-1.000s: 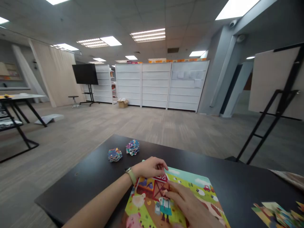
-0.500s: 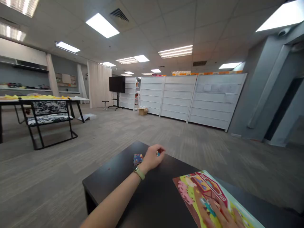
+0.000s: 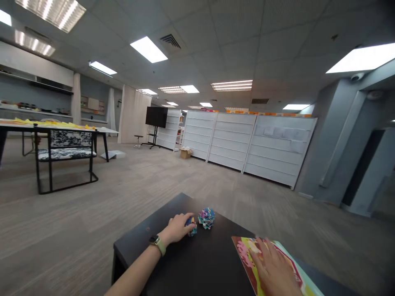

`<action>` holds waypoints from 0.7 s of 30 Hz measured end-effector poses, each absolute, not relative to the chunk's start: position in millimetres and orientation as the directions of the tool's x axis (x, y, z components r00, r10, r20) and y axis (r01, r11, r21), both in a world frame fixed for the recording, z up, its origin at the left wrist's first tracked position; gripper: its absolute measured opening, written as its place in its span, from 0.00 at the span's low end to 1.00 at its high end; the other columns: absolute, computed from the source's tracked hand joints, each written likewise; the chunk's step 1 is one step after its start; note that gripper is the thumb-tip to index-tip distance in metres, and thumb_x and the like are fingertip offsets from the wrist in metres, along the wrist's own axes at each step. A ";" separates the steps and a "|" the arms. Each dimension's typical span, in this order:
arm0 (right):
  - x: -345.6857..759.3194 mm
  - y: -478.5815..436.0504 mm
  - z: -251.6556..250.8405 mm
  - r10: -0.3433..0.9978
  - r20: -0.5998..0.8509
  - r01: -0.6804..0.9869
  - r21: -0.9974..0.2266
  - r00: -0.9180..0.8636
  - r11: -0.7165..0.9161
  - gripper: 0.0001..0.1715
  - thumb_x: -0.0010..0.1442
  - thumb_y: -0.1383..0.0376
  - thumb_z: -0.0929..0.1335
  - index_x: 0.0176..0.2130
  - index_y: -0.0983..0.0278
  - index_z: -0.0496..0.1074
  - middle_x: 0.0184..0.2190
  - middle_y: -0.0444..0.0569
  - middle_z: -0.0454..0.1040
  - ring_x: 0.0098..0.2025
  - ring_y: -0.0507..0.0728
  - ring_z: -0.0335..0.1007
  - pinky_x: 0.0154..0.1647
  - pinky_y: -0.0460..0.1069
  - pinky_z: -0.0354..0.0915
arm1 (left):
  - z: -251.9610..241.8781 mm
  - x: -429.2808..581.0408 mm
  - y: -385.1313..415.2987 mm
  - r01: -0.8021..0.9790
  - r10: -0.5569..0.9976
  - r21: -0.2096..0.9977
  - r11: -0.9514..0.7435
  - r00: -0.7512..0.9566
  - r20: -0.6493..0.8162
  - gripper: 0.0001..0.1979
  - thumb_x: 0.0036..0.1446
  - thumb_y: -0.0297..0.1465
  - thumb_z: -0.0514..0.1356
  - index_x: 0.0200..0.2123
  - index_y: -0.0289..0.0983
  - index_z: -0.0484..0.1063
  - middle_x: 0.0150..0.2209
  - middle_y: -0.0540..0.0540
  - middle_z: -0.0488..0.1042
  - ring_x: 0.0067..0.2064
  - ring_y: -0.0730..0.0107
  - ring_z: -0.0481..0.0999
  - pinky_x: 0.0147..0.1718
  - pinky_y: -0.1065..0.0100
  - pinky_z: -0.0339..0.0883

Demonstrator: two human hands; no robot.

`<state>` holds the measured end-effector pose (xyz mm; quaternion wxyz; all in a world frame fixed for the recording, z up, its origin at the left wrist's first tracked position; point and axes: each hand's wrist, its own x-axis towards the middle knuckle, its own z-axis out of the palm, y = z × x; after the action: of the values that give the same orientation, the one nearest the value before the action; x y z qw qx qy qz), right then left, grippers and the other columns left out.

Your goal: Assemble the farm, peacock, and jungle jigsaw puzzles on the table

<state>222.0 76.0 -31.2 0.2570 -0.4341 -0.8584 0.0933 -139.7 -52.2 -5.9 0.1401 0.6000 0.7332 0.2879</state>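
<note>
My left hand [image 3: 176,229] rests on a small stack of jigsaw puzzle pieces [image 3: 191,227] on the black table [image 3: 173,259], its fingertips curled over a blue piece at the top. Just to the right stands a second, taller stack of colourful pieces [image 3: 206,218], not touching my hand. My right hand [image 3: 273,267] lies flat with fingers apart on a farm-scene puzzle board [image 3: 245,257], which is cut off by the bottom of the view. Most of the picture on the board is hidden by that hand.
Beyond the table's far corner lies a carpeted floor. A black-and-white bench [image 3: 64,150] stands at the left before a long table [image 3: 52,125] with yellow items. White shelving units [image 3: 256,142], a cardboard box [image 3: 186,153] and a wall-mounted-style screen on a stand [image 3: 156,117] stand farther back.
The view has swung left and tilted up since the earlier frames. My left hand has moved off the board to the stacks of pieces. My right hand stays on the board.
</note>
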 end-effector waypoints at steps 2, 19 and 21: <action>173.9 81.7 -8.2 0.823 0.279 0.669 -0.483 -0.494 0.565 0.36 0.66 0.49 0.58 0.65 0.64 0.62 0.64 0.61 0.65 0.68 0.71 0.56 0.66 0.66 0.54 | -4.9 -134.9 -57.3 0.791 0.969 0.608 0.070 -0.198 0.146 0.23 0.63 0.43 0.60 0.60 0.49 0.69 0.51 0.43 0.75 0.56 0.48 0.70 0.55 0.52 0.61; 6.1 109.0 -0.4 0.660 -0.093 0.571 -0.599 -0.745 0.561 0.17 0.67 0.60 0.70 0.53 0.65 0.71 0.50 0.51 0.74 0.47 0.59 0.75 0.47 0.58 0.74 | -12.7 -119.1 -89.8 0.766 0.947 0.643 0.004 -0.210 0.245 0.17 0.61 0.37 0.57 0.53 0.43 0.70 0.54 0.42 0.73 0.58 0.48 0.66 0.57 0.54 0.56; 5.1 104.5 -1.2 0.675 -0.067 0.576 -0.587 -0.735 0.569 0.18 0.67 0.60 0.70 0.54 0.65 0.71 0.51 0.51 0.74 0.48 0.60 0.74 0.48 0.58 0.73 | -11.8 -119.3 -90.0 0.772 0.957 0.636 -0.012 -0.175 0.231 0.17 0.61 0.37 0.58 0.53 0.45 0.70 0.53 0.45 0.74 0.58 0.50 0.67 0.57 0.54 0.56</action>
<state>5.1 104.5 -1.2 0.0826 -0.3544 -0.8819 0.2998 -119.3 -90.0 -11.8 0.1381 0.6271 0.6891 0.3359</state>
